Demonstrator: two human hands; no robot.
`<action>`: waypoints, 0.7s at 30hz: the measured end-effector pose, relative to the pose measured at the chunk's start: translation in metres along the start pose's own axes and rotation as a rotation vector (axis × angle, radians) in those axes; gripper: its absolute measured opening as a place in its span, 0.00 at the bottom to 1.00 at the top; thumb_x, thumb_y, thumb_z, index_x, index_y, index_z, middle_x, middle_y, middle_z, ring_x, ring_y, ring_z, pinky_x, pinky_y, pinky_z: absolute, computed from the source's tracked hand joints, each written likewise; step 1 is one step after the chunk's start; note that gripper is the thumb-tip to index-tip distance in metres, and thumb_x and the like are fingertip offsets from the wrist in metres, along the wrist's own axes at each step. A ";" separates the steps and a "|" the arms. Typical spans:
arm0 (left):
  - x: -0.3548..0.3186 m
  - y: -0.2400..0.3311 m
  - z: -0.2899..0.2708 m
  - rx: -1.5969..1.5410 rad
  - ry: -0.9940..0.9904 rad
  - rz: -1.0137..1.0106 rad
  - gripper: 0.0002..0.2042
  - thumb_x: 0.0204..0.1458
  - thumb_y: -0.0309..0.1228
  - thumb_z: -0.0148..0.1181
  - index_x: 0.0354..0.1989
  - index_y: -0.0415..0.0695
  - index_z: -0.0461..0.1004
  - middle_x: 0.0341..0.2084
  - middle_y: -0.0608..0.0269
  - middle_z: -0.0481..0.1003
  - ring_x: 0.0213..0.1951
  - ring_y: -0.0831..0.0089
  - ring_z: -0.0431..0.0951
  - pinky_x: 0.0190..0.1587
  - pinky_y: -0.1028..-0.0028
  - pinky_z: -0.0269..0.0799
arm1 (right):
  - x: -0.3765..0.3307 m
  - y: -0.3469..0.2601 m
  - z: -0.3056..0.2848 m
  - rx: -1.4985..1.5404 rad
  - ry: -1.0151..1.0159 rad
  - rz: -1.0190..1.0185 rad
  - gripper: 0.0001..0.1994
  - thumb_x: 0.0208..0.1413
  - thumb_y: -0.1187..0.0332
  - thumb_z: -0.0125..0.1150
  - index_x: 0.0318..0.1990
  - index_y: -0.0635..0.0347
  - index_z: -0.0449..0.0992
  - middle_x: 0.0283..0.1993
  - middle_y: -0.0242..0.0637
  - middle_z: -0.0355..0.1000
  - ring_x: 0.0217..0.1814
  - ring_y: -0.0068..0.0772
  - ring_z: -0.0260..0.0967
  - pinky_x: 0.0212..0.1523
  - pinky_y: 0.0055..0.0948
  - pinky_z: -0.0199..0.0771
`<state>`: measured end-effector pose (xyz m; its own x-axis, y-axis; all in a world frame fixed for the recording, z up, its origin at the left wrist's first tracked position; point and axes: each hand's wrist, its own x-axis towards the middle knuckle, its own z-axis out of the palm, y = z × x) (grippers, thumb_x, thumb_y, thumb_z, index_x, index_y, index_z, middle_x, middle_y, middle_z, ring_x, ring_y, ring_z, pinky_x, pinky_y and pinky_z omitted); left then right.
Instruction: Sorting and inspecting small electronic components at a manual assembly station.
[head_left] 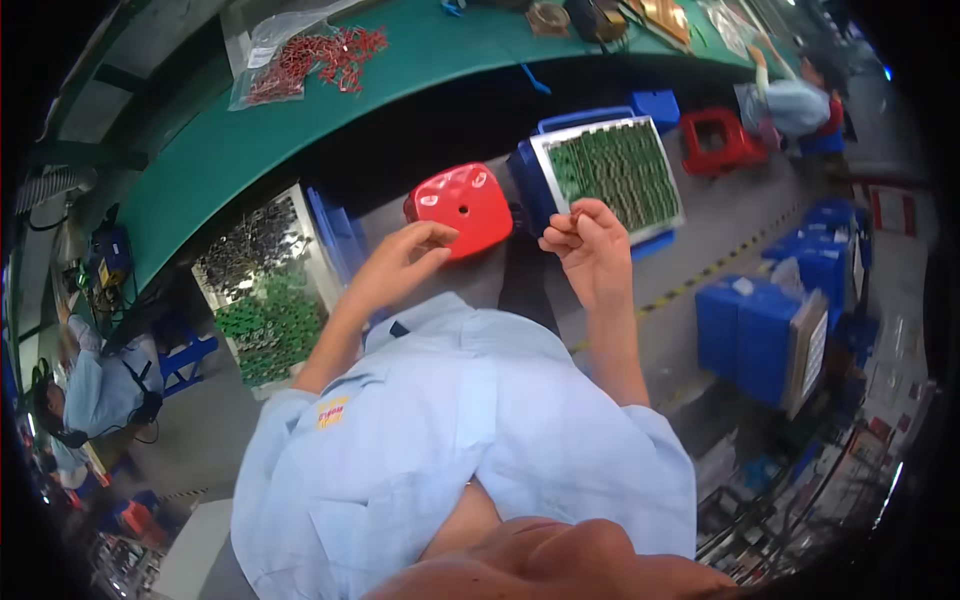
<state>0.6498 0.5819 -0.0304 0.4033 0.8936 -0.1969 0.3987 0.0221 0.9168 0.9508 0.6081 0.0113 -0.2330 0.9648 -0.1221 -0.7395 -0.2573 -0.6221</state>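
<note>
My left hand (402,264) hovers near the front left edge of a red stool (470,190), its fingers curved and thumb apart, with nothing in it that I can see. Over the near edge of a white tray (549,172), my right hand (592,252) is raised with thumb and fingertips pinched together. Whatever sits in that pinch is hidden or too small to name. Rows of small green circuit boards (625,175) fill the tray, which rests on a blue crate (532,180).
To my left, another tray holds loose green boards (270,320) and dark small parts (250,245). A plastic bag with red wire pieces (315,65) lies on the green bench (215,165). Blue bins (745,335) stand on the right. Two people (110,375) (795,105) sit at either side.
</note>
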 end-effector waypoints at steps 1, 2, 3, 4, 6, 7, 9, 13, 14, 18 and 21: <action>0.037 0.002 -0.001 -0.016 0.035 0.006 0.15 0.62 0.29 0.59 0.55 0.39 0.79 0.49 0.58 0.81 0.45 0.68 0.80 0.49 0.72 0.75 | 0.045 -0.012 -0.006 -0.007 -0.027 0.020 0.10 0.69 0.74 0.57 0.55 0.64 0.76 0.47 0.53 0.82 0.43 0.44 0.83 0.51 0.42 0.83; 0.055 0.005 0.000 -0.034 0.085 -0.012 0.15 0.62 0.29 0.59 0.55 0.38 0.79 0.49 0.58 0.81 0.45 0.69 0.80 0.49 0.73 0.75 | 0.077 -0.015 -0.007 0.097 -0.057 0.147 0.10 0.70 0.74 0.55 0.54 0.64 0.76 0.48 0.53 0.82 0.45 0.44 0.84 0.53 0.43 0.84; 0.073 0.005 -0.002 -0.048 0.136 -0.032 0.15 0.62 0.28 0.58 0.55 0.38 0.79 0.49 0.58 0.81 0.44 0.69 0.80 0.48 0.73 0.75 | 0.110 -0.017 -0.011 0.201 -0.084 0.277 0.10 0.70 0.74 0.54 0.54 0.64 0.75 0.50 0.53 0.82 0.47 0.44 0.85 0.55 0.43 0.85; 0.090 0.003 -0.003 -0.051 0.173 -0.055 0.15 0.62 0.28 0.58 0.55 0.38 0.79 0.49 0.58 0.81 0.44 0.69 0.80 0.48 0.73 0.75 | 0.140 -0.021 -0.017 0.204 -0.104 0.317 0.10 0.70 0.74 0.54 0.54 0.64 0.75 0.50 0.53 0.82 0.47 0.44 0.85 0.55 0.43 0.85; 0.121 -0.012 -0.014 -0.142 0.275 -0.289 0.15 0.63 0.28 0.58 0.56 0.37 0.78 0.49 0.58 0.81 0.44 0.70 0.79 0.49 0.74 0.75 | 0.208 -0.029 -0.026 0.282 -0.224 0.420 0.10 0.71 0.73 0.53 0.55 0.64 0.75 0.50 0.52 0.82 0.49 0.43 0.85 0.55 0.43 0.86; 0.133 -0.019 -0.019 -0.190 0.325 -0.406 0.15 0.64 0.27 0.57 0.56 0.37 0.78 0.49 0.58 0.81 0.44 0.71 0.79 0.49 0.74 0.74 | 0.241 -0.032 -0.028 0.327 -0.281 0.471 0.10 0.71 0.73 0.53 0.55 0.64 0.74 0.50 0.52 0.82 0.49 0.43 0.85 0.56 0.43 0.86; 0.145 -0.026 -0.021 -0.233 0.383 -0.552 0.15 0.64 0.27 0.57 0.57 0.37 0.78 0.49 0.58 0.81 0.44 0.71 0.79 0.49 0.75 0.74 | 0.283 -0.037 -0.029 0.401 -0.332 0.542 0.11 0.71 0.73 0.52 0.56 0.64 0.74 0.51 0.52 0.82 0.50 0.42 0.85 0.56 0.43 0.86; 0.164 -0.036 -0.012 -0.313 0.524 -0.539 0.15 0.63 0.27 0.58 0.56 0.36 0.77 0.48 0.56 0.81 0.46 0.70 0.80 0.51 0.73 0.75 | 0.346 -0.056 -0.024 0.416 -0.319 0.660 0.12 0.73 0.71 0.48 0.58 0.62 0.73 0.54 0.48 0.82 0.52 0.40 0.84 0.56 0.42 0.86; 0.176 -0.041 -0.019 -0.312 0.540 -0.545 0.15 0.63 0.27 0.58 0.56 0.36 0.77 0.48 0.56 0.81 0.46 0.70 0.80 0.51 0.73 0.75 | 0.365 -0.054 -0.023 0.419 -0.329 0.674 0.12 0.73 0.71 0.48 0.58 0.62 0.73 0.54 0.48 0.82 0.52 0.40 0.84 0.56 0.42 0.86; 0.213 -0.070 -0.063 -0.342 0.527 -0.543 0.14 0.64 0.26 0.58 0.56 0.35 0.77 0.46 0.56 0.82 0.45 0.71 0.80 0.50 0.74 0.75 | 0.420 -0.031 -0.013 0.488 -0.278 0.692 0.11 0.71 0.73 0.52 0.57 0.64 0.72 0.53 0.52 0.82 0.51 0.43 0.84 0.57 0.41 0.86; 0.233 -0.094 -0.086 -0.355 0.494 -0.499 0.14 0.64 0.26 0.58 0.56 0.35 0.77 0.46 0.56 0.82 0.44 0.71 0.81 0.50 0.74 0.75 | 0.447 -0.002 -0.015 0.473 -0.304 0.668 0.11 0.71 0.73 0.52 0.56 0.65 0.73 0.52 0.51 0.82 0.50 0.43 0.85 0.56 0.41 0.86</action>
<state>0.6351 0.8269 -0.1326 -0.2008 0.8340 -0.5139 0.1158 0.5411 0.8330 0.8577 1.0405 -0.0538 -0.8200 0.5649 -0.0927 -0.5569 -0.8246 -0.0994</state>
